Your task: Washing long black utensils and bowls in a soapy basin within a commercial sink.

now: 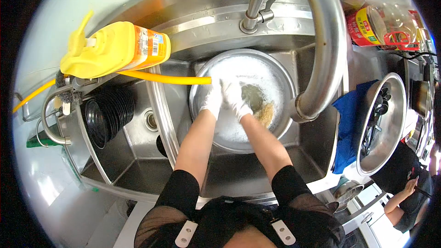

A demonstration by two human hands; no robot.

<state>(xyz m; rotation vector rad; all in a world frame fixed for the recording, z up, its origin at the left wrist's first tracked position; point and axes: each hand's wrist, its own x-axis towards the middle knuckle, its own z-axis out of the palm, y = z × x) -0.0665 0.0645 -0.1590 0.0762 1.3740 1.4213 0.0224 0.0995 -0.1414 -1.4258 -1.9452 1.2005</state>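
Both my hands wear white gloves and reach into a round metal basin (pixel 195 115) of foamy water, set in the wide sink compartment. My left hand (pixel 212 98) is beside the open end of a yellow hose (pixel 170 79); whether it touches the hose I cannot make out. Close by on its right, my right hand (pixel 235 97) dips toward the suds. The white foam (pixel 239 66) and glare hide the fingers of both, so what they hold does not show. Next to the right hand, a tan, rough-textured clump (pixel 265 114) lies in the water near a murky greenish patch.
A stack of black dishes (pixel 109 117) stands in the left compartment. Above it sits a yellow jug (pixel 115 48). A thick metal pipe (pixel 327 41) arches over the basin's right. Beyond are a blue cloth (pixel 347 128), a metal bowl of black utensils (pixel 396 124) and another person (pixel 399 202).
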